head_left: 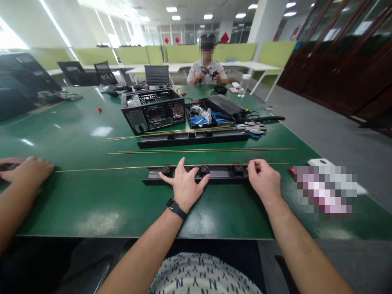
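Note:
My left hand (186,183), with a watch on its wrist, is spread over a long black rail (222,178), its fingers apart. Small black blocks (237,170) sit in the channel of that rail; my hand hides part of it. A thin brass-coloured rod (101,168) runs along the rail's far side and sticks out well past both ends. At the rail's right end, my right hand (265,179) is closed, thumb and fingertips pinched on the rod.
Beyond lie more thin rods (202,151), a second black rail (196,139), an open computer case (153,110), gloves (200,116) and cables. A neighbour's hands (29,171) rest at left. Another person (207,69) sits opposite holding a power drill. A white object (321,163) lies right.

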{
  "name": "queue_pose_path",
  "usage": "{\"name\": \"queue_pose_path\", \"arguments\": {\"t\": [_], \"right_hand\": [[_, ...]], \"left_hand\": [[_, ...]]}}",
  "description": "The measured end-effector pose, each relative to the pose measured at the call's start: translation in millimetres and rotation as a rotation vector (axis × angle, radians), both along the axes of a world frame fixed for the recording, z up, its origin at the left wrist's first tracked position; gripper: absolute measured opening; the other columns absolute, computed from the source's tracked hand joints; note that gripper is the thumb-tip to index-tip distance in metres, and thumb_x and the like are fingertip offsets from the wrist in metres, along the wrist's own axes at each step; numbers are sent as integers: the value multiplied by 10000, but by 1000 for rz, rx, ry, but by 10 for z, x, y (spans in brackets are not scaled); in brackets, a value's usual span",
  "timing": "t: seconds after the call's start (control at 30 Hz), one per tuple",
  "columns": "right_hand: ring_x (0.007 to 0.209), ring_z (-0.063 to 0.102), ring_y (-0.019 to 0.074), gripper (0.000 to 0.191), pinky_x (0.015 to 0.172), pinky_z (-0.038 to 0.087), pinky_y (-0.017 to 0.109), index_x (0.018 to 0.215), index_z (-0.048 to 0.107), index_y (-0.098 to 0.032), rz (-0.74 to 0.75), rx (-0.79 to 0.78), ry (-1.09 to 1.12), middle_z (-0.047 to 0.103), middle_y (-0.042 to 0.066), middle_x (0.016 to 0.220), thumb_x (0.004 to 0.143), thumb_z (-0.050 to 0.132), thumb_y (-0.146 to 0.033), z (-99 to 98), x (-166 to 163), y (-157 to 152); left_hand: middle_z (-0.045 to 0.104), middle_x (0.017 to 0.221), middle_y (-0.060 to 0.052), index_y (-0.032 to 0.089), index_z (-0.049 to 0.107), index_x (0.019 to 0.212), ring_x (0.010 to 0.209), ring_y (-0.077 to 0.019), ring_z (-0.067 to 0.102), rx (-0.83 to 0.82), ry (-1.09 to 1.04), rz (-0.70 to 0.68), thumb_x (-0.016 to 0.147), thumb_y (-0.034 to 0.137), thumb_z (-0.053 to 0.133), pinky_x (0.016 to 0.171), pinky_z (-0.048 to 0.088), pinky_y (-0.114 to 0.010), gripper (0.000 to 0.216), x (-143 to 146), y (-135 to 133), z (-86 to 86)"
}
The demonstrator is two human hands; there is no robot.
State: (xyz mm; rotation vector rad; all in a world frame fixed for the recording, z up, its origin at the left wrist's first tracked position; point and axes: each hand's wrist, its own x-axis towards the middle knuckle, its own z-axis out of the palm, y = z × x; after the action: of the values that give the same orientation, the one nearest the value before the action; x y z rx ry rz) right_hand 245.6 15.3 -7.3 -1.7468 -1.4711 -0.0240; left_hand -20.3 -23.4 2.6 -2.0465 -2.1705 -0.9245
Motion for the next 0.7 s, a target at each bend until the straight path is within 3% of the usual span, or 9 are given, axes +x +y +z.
{"name": "queue_pose_path", "arguments": {"t": [0.23,0.4,0.7], "right_hand": [[761,692,288,268,766,470,432,926,729,-299,-99,-69,66,773,106,837,858,589,-518,-39,73,68],[614,589,286,177,672,382,481,732,640,-360,-191,-78,143,688,113,694,736,666,-535,-141,187,179],[564,530,282,166,654,368,505,736,649,-392,-98,-60,140,655,102,652,667,651,-543,-73,93,137]], "left_hand": [[488,1696,-145,376,847,1112,1501,-411,515,0,-20,-16,912,660,762,1202,-15,-906,358,-10,-2,-9],[499,1690,-143,395,846,1123,1502,-433,508,7,-31,-17,895,705,754,1184,0,-930,395,-23,8,-24],[476,1705,-146,387,851,1128,1501,-422,515,11,-80,-21,885,698,776,1226,-49,-878,402,-22,4,-24]]}}
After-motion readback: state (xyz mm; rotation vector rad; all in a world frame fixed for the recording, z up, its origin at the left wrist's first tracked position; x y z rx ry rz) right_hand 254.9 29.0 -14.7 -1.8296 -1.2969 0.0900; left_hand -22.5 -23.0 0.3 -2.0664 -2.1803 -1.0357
